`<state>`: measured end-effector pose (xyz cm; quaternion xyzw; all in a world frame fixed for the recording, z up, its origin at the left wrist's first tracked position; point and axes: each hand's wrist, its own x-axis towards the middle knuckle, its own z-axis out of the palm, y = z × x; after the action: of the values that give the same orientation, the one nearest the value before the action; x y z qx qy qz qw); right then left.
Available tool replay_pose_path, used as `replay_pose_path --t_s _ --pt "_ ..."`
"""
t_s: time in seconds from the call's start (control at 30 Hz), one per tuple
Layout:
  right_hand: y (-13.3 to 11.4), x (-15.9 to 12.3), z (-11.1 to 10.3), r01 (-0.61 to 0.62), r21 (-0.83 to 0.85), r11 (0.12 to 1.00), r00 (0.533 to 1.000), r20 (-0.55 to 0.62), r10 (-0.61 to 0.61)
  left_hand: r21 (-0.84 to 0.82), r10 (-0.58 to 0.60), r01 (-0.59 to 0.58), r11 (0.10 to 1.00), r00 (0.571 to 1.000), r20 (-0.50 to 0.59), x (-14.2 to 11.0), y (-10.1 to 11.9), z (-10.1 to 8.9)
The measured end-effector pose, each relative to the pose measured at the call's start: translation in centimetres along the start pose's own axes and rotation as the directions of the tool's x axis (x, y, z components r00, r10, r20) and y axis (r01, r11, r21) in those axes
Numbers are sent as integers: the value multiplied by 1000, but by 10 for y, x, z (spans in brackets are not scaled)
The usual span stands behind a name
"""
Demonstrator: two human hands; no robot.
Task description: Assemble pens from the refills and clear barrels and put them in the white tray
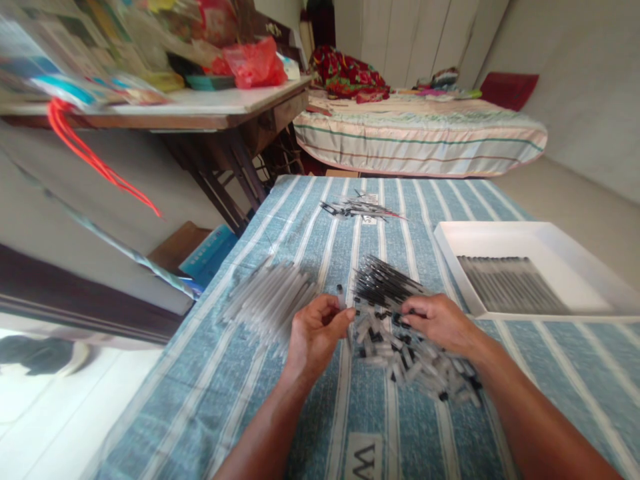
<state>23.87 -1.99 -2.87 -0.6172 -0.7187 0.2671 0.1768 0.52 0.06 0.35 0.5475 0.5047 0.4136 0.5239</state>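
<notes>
My left hand [323, 323] is closed in a pinch on a slim clear pen [341, 298], held nearly upright with a black end at the top. To the right, my right hand [433, 320] has its fingers pinched at the edge of a heap of clear and black pen caps [415, 363]; a small dark-ended piece, apparently a cap, shows at the fingertips. Beyond the hands is a bundle of black pen refills [383, 280]. Left of my left hand, many clear pen barrels [273, 300] lie side by side, slightly blurred.
A white open box [545, 233] at the right holds a row of pens [505, 283]. Thin dark scraps [360, 208] lie at the far end of the striped cloth [250, 407]. A cluttered side table [210, 117] is at left, a bed [420, 143] behind.
</notes>
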Motion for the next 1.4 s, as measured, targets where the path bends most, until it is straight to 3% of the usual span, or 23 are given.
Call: replay_pose_path --t_s 0.27,0.63,0.9,1.2,1.4 --pt "10 -1 -8 3 37 999 999 52 -5 -114 -54 46 992 996 -67 0 4 2" --pt "13 -3 -14 -44 81 996 998 57 39 -150 -65 56 987 996 -56 2 3 -1" --pt "8 -3 -16 -29 -5 1000 997 72 29 -155 -62 52 987 996 -60 2 4 0" --pt "1 0 -8 -54 -165 985 998 12 57 -155 -66 56 986 996 -56 3 2 -1" --pt "1 0 -10 -32 -181 983 999 13 35 -142 -51 41 989 996 -67 1 6 0"
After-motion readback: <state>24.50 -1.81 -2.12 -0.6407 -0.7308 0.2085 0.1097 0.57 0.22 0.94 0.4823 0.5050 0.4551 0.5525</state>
